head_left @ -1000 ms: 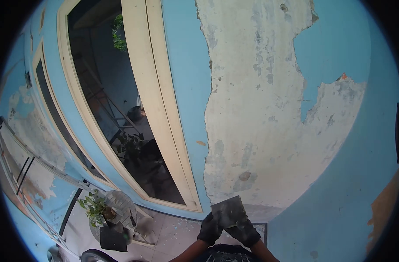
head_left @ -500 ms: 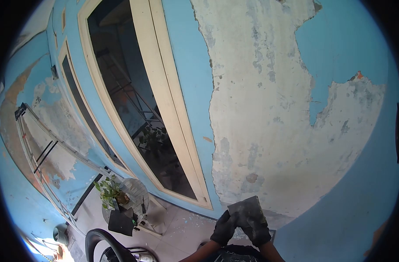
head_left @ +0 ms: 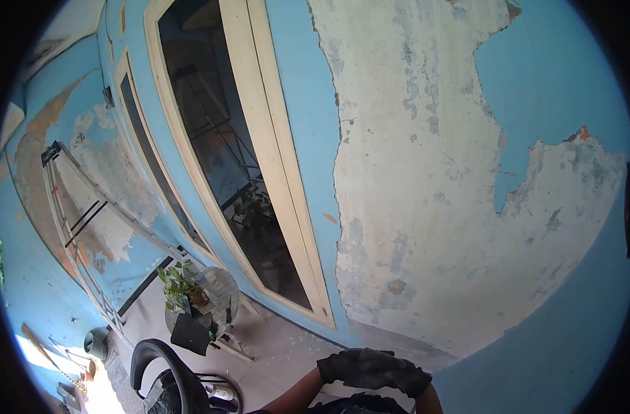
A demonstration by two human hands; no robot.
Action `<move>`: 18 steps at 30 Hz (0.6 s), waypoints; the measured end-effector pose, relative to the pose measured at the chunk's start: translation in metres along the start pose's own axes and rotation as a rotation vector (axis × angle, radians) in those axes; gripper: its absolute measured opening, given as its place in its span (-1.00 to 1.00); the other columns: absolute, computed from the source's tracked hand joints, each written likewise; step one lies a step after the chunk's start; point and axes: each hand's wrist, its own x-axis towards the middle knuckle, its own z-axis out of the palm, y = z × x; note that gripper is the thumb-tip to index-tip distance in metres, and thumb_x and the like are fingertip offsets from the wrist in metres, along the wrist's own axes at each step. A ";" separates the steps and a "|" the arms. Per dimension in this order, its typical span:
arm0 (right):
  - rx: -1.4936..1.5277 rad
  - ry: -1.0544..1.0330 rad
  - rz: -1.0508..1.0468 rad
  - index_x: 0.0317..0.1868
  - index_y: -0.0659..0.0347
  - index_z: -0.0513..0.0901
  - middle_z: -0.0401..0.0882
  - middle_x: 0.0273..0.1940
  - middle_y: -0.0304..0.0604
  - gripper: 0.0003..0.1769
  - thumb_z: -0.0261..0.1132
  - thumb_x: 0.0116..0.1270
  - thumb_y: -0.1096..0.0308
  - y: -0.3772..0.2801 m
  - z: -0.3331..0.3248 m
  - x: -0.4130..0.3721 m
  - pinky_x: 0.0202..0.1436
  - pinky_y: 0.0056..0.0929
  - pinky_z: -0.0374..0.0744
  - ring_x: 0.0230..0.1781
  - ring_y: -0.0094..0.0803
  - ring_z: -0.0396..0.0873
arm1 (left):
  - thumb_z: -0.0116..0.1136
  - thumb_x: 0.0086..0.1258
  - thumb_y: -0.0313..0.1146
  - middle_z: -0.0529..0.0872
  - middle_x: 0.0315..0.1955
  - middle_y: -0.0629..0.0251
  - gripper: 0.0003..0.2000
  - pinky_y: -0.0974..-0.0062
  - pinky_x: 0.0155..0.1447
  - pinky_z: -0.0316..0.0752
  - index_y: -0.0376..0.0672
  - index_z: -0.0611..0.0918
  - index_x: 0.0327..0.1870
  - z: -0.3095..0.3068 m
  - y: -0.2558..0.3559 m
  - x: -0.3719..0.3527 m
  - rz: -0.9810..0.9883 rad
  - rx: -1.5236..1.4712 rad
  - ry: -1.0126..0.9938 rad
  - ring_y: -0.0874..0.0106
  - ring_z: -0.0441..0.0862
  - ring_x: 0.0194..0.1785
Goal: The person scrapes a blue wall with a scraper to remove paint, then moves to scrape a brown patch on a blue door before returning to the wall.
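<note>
Both hands wear dark work gloves and are brought together low in front of my body, at the bottom of the view. My left hand (head_left: 337, 367) reaches in from the left with closed fingers. My right hand (head_left: 410, 379) meets it from the right, also closed. Between them is a dark grey sheet (head_left: 371, 357) that looks like sandpaper; it is mostly hidden, and its edges blend with the gloves. Beyond the hands stands a wall with a large patch of bare, whitish plaster (head_left: 418, 207) edged by peeling blue paint (head_left: 570, 76).
To the left, a small round table (head_left: 222, 286) bears a potted plant (head_left: 180, 283) and a dark sheet (head_left: 191, 332). A black chair (head_left: 156, 352) stands nearer. Farther back leans a ladder (head_left: 73, 228). Paint flakes (head_left: 298, 341) litter the floor by a cream-framed window (head_left: 280, 138).
The square sheet was held up flat and plainly seen between my hands; now the gloves are lower and cover it. The view has shifted slightly left.
</note>
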 end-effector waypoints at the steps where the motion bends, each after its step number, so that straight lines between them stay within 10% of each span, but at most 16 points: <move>1: 0.232 -0.030 0.006 0.42 0.22 0.49 0.62 0.28 0.00 -0.42 0.30 0.50 0.12 0.018 0.000 0.005 0.34 -0.18 0.56 0.29 -0.15 0.61 | 0.23 0.49 -0.21 0.51 0.45 0.15 -0.43 0.29 0.49 0.41 -0.18 0.46 0.49 0.008 -0.011 -0.006 -0.154 -0.235 -0.013 0.21 0.53 0.44; 2: 0.231 -0.039 0.003 0.42 0.22 0.49 0.62 0.28 0.00 -0.42 0.30 0.50 0.12 0.018 -0.001 0.007 0.34 -0.18 0.56 0.29 -0.15 0.61 | 0.22 0.48 -0.21 0.51 0.45 0.14 -0.44 0.30 0.47 0.44 -0.17 0.48 0.47 0.013 -0.017 -0.009 -0.306 -0.469 -0.022 0.22 0.54 0.44; 4: 0.999 0.026 0.067 0.43 0.20 0.50 0.63 0.28 0.00 -0.45 0.29 0.52 0.19 0.018 0.002 0.005 0.29 -0.10 0.58 0.28 -0.10 0.61 | 0.17 0.51 -0.26 0.51 0.46 0.16 -0.49 0.30 0.46 0.45 -0.16 0.50 0.46 -0.044 -0.007 0.012 -0.296 0.084 0.186 0.25 0.54 0.44; 7: 0.969 0.242 0.134 0.41 0.17 0.51 0.66 0.22 0.01 -0.48 0.29 0.52 0.20 0.035 -0.014 -0.002 0.24 -0.07 0.60 0.23 -0.04 0.63 | 0.02 0.63 -0.37 0.55 0.42 0.09 -0.57 0.33 0.51 0.42 -0.28 0.49 0.45 -0.129 -0.016 0.036 -0.712 0.978 0.390 0.23 0.48 0.49; 10: 1.052 0.434 0.202 0.35 0.18 0.54 0.69 0.15 0.01 -0.51 0.31 0.49 0.21 0.049 -0.029 -0.007 0.19 -0.08 0.61 0.16 -0.06 0.66 | -0.03 0.65 -0.40 0.63 0.32 0.00 -0.63 0.31 0.43 0.43 -0.33 0.54 0.38 -0.207 -0.069 0.061 -0.684 0.435 1.664 0.15 0.58 0.38; 12: 1.087 0.448 0.134 0.32 0.17 0.55 0.69 0.13 0.01 -0.53 0.32 0.49 0.20 0.056 -0.034 -0.018 0.17 -0.07 0.61 0.14 -0.06 0.66 | -0.03 0.64 -0.43 0.59 0.35 -0.03 -0.61 0.32 0.51 0.37 -0.32 0.49 0.42 -0.231 -0.125 0.073 -0.690 0.436 1.773 0.16 0.51 0.46; 18: 1.073 0.508 0.043 0.31 0.15 0.57 0.71 0.09 -0.01 -0.55 0.30 0.52 0.15 0.076 -0.047 -0.042 0.16 -0.07 0.62 0.12 -0.10 0.67 | -0.04 0.42 -0.76 0.41 0.47 -0.22 -0.34 0.14 0.59 0.25 -0.25 0.30 0.59 -0.164 -0.085 0.160 -0.351 0.695 0.921 -0.13 0.30 0.56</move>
